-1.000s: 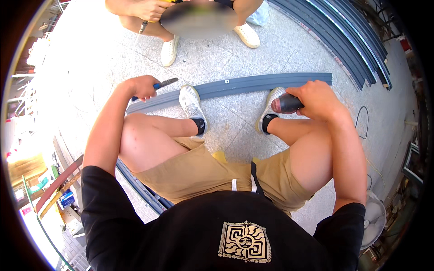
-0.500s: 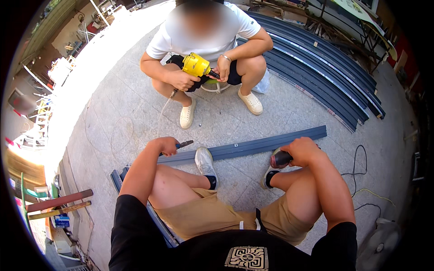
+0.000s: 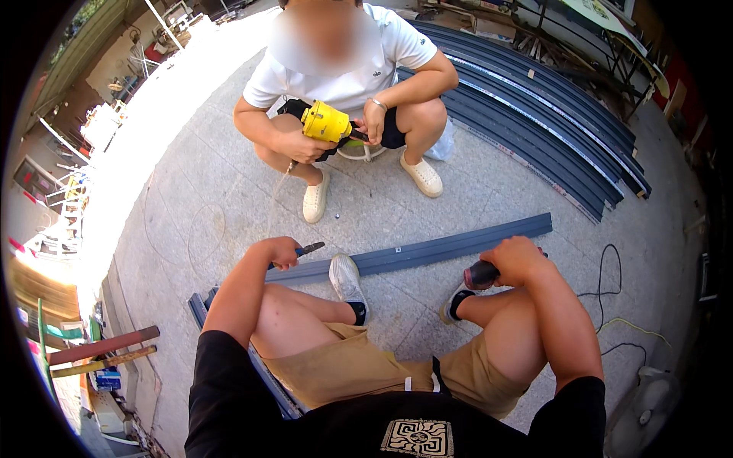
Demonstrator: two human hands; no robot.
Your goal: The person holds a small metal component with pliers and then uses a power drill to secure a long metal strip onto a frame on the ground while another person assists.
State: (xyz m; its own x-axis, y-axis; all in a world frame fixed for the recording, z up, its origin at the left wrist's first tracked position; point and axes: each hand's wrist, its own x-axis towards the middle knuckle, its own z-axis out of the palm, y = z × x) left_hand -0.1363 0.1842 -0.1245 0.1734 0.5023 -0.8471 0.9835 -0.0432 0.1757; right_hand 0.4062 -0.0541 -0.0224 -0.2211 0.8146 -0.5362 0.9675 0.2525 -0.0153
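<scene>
My left hand (image 3: 281, 251) is closed around a pair of pliers (image 3: 310, 249), jaws pointing right, above the left end of a blue-grey metal profile (image 3: 458, 243). In my right hand (image 3: 513, 258) is a black and reddish power tool (image 3: 481, 275); my fingers hide much of its body. That tool hangs over my right shoe, near the profile's right half. The profile lies across the floor just beyond my feet. Facing me, a seated person in a white shirt holds a yellow air tool (image 3: 327, 122) with both hands, a thin hose running down from its handle.
Several long dark-blue profiles (image 3: 527, 114) lie stacked at the back right. More profiles (image 3: 263, 374) lie beside my left leg. A black cable (image 3: 601, 278) loops on the floor to my right, near a grey fan (image 3: 643, 412). Red and yellow bars (image 3: 107, 343) stick out at the left.
My left hand and the pliers have sunk slightly. My right hand has shifted a little right and down with the power tool. The other person's yellow tool has moved slightly left and down.
</scene>
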